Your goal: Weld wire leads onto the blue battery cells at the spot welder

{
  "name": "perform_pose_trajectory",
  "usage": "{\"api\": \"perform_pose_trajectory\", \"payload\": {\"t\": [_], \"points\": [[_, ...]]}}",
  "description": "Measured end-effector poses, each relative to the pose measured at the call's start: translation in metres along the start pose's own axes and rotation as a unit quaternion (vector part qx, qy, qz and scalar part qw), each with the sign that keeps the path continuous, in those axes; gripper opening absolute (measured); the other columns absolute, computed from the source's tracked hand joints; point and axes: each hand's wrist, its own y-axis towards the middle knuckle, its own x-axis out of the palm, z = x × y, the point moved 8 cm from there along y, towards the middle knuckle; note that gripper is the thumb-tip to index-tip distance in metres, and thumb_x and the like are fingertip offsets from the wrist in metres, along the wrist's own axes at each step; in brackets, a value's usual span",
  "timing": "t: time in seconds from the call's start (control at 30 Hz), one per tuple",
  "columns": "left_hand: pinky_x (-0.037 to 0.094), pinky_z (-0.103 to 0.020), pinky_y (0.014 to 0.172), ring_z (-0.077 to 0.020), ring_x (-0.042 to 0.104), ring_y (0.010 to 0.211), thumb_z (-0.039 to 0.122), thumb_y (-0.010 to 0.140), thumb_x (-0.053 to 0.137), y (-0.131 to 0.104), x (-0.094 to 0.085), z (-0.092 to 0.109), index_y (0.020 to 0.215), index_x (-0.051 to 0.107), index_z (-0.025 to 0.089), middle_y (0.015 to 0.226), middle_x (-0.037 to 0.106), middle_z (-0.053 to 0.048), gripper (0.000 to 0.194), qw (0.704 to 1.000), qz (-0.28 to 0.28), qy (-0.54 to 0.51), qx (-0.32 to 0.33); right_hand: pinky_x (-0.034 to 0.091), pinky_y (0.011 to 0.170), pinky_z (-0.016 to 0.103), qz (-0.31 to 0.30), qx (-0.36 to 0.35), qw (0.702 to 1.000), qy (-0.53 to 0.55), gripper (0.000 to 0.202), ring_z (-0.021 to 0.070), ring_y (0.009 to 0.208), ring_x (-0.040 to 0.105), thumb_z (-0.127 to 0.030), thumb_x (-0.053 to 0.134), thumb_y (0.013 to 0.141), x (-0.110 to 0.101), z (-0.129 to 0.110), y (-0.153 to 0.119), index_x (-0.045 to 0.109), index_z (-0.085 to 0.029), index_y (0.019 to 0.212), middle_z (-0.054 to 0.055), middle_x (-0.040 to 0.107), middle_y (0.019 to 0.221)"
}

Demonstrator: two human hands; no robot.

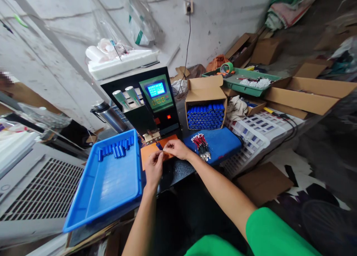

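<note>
My left hand (pixel 154 167) and my right hand (pixel 177 149) meet over the orange work surface (pixel 147 154), fingertips pinched close together. What they pinch is too small to make out. Just beyond the fingertips lies a blue cylindrical battery cell (pixel 159 146), partly hidden by my right hand. Behind it stands a black spot welder (pixel 152 116) with a lit blue screen (pixel 156 89) and copper-coloured electrodes (pixel 150 134). A bundle of red and black wire leads (pixel 202 146) rests on a blue pad (pixel 223 142) to the right of my right hand.
On the left, a blue tray (pixel 106 207) holds several blue cells along its far side. An open cardboard box (pixel 206 90) packed with cells stands right of the welder. Farther right are a green tray (pixel 248 86) and a white plastic basket (pixel 247 137). A steel flask (pixel 108 116) stands behind the blue tray.
</note>
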Motion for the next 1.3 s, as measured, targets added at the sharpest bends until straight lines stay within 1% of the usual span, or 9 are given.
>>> {"api": "perform_pose_trajectory", "payload": {"t": [0.1, 0.17, 0.27, 0.37, 0.47, 0.7, 0.9, 1.03, 1.3], "points": [[0.055, -0.035, 0.079, -0.0199, 0.066, 0.083, 0.046, 0.085, 0.06, -0.003, -0.006, 0.001, 0.093, 0.067, 0.018, 0.09, 0.069, -0.007, 0.03, 0.999, 0.03, 0.03, 0.029, 0.045, 0.063, 0.024, 0.017, -0.004, 1.0, 0.002, 0.019, 0.0118, 0.062, 0.055, -0.034, 0.072, 0.074, -0.003, -0.001, 0.0, 0.066, -0.016, 0.071, -0.001, 0.064, 0.067], [0.053, -0.038, 0.091, -0.0228, 0.064, 0.101, 0.042, 0.086, 0.06, -0.006, -0.012, 0.008, 0.096, 0.068, 0.02, 0.105, 0.066, -0.009, 0.026, 0.992, 0.055, 0.079, 0.079, 0.044, 0.06, 0.024, 0.035, -0.002, 0.999, 0.008, 0.019, 0.0123, 0.061, 0.054, -0.034, 0.071, 0.073, -0.007, -0.001, 0.001, 0.066, -0.016, 0.07, -0.001, 0.062, 0.064], [0.044, -0.043, 0.106, -0.0258, 0.055, 0.123, 0.035, 0.087, 0.058, -0.005, -0.009, 0.015, 0.11, 0.068, 0.022, 0.126, 0.06, -0.011, 0.028, 0.98, 0.011, 0.138, 0.142, 0.04, 0.055, 0.023, 0.062, 0.01, 0.998, 0.03, 0.019, 0.0124, 0.057, 0.052, -0.035, 0.068, 0.073, -0.012, 0.002, 0.001, 0.065, -0.017, 0.068, -0.002, 0.057, 0.058], [0.05, -0.042, 0.096, -0.0229, 0.063, 0.101, 0.032, 0.089, 0.054, 0.002, 0.005, 0.006, 0.127, 0.063, 0.023, 0.108, 0.066, -0.01, 0.04, 0.972, -0.081, 0.175, 0.137, 0.035, 0.05, 0.022, 0.075, 0.023, 0.995, 0.068, 0.019, 0.0105, 0.05, 0.046, -0.035, 0.066, 0.072, -0.015, 0.005, 0.001, 0.063, -0.017, 0.067, -0.004, 0.053, 0.053], [0.053, -0.038, 0.083, -0.0189, 0.061, 0.079, 0.034, 0.087, 0.057, 0.006, 0.008, -0.002, 0.133, 0.058, 0.02, 0.09, 0.066, -0.007, 0.048, 0.975, -0.078, 0.173, 0.118, 0.031, 0.047, 0.022, 0.079, 0.028, 0.993, 0.088, 0.018, 0.0088, 0.046, 0.04, -0.035, 0.067, 0.071, -0.016, 0.007, 0.002, 0.062, -0.018, 0.065, -0.005, 0.05, 0.05], [0.055, -0.033, 0.077, -0.0191, 0.067, 0.083, 0.046, 0.09, 0.055, 0.006, 0.001, -0.007, 0.126, 0.06, 0.02, 0.097, 0.07, -0.007, 0.045, 0.999, -0.024, 0.021, 0.035, 0.037, 0.051, 0.022, 0.092, 0.028, 0.994, 0.043, 0.02, 0.0106, 0.051, 0.048, -0.036, 0.067, 0.073, -0.017, 0.009, 0.005, 0.064, -0.017, 0.067, -0.004, 0.053, 0.053], [0.049, -0.028, 0.065, -0.0164, 0.059, 0.067, 0.048, 0.083, 0.061, 0.029, -0.001, -0.003, 0.094, 0.068, 0.018, 0.073, 0.065, -0.002, 0.033, 0.996, -0.028, 0.071, 0.038, 0.039, 0.057, 0.023, 0.099, 0.008, 0.995, 0.014, 0.02, 0.0126, 0.059, 0.053, -0.034, 0.065, 0.075, -0.016, 0.009, 0.009, 0.061, -0.018, 0.065, -0.003, 0.057, 0.058], [0.052, -0.03, 0.072, -0.0186, 0.064, 0.078, 0.047, 0.082, 0.06, 0.035, 0.002, -0.007, 0.1, 0.068, 0.017, 0.087, 0.071, -0.005, 0.036, 0.999, -0.036, 0.034, 0.009, 0.04, 0.059, 0.023, 0.094, -0.004, 0.996, -0.001, 0.019, 0.0128, 0.061, 0.053, -0.032, 0.063, 0.076, -0.014, 0.007, 0.009, 0.06, -0.018, 0.065, -0.002, 0.058, 0.061], [0.051, -0.029, 0.069, -0.0182, 0.064, 0.075, 0.044, 0.082, 0.06, 0.032, 0.001, -0.009, 0.102, 0.068, 0.016, 0.087, 0.072, -0.005, 0.035, 0.999, -0.02, 0.041, 0.002, 0.04, 0.057, 0.024, 0.105, 0.022, 0.994, 0.007, 0.017, 0.0138, 0.06, 0.054, -0.033, 0.064, 0.075, -0.014, 0.007, 0.01, 0.06, -0.018, 0.067, -0.002, 0.058, 0.06]]}}
